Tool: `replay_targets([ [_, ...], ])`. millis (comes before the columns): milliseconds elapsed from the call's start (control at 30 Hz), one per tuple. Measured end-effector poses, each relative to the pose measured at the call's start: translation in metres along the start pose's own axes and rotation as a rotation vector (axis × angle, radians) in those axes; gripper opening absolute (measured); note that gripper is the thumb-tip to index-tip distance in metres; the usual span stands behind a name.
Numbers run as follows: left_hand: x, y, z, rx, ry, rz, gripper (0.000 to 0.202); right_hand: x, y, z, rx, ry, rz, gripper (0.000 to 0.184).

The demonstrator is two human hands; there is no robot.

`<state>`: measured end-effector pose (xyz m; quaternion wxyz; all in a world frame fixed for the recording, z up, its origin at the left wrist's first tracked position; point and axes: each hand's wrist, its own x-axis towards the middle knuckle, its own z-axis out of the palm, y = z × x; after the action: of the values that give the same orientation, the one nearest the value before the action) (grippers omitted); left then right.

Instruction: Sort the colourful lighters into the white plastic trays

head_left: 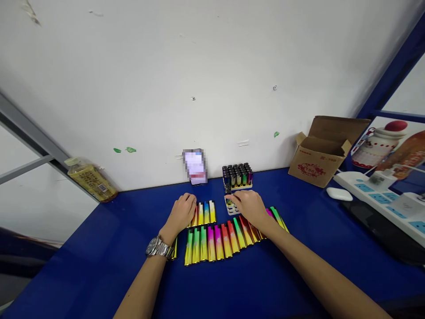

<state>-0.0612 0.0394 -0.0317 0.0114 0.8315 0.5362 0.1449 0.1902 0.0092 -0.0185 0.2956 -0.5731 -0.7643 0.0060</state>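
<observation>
Two rows of shiny lighters lie on the blue table. The front row point(211, 244) runs through green, magenta, red and gold, and passes under my right forearm. At the left end of the shorter back row point(206, 212), my left hand point(182, 213) bends its fingers closed over a lighter; its fingertips are partly hidden. My right hand point(249, 206) is closed at a white tray with holes point(233, 212), pinching a lighter at its left side. Black lighter tops point(227, 189) stand by those fingertips. Behind is a second tray point(245, 188) full of upright lighters point(237, 175).
A phone point(195, 167) leans on the white wall. At the left stands a tilted bottle point(91, 179). On the right are an open cardboard box point(318, 159), a white earbud case point(339, 194), a power strip point(381, 195) and a dark flat object point(375, 230).
</observation>
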Motion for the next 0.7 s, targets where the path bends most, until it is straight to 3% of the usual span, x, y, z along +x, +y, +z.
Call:
replay_targets([
  [100, 0.0, -0.001, 0.001, 0.008, 0.002, 0.005, 0.031, -0.006, -0.013, -0.008, -0.079, -0.025, -0.019, 0.054],
  [233, 0.0, -0.001, 0.002, 0.016, 0.014, 0.014, 0.03, -0.01, -0.044, -0.008, -0.08, -0.201, -0.108, 0.036],
  [433, -0.001, -0.001, 0.001, 0.038, 0.006, 0.016, 0.031, 0.006, -0.078, 0.006, -0.118, -0.425, 0.129, 0.028],
  [700, 0.0, -0.001, 0.001, 0.058, -0.011, 0.014, 0.031, 0.021, -0.079, 0.017, -0.029, -0.522, 0.259, 0.013],
])
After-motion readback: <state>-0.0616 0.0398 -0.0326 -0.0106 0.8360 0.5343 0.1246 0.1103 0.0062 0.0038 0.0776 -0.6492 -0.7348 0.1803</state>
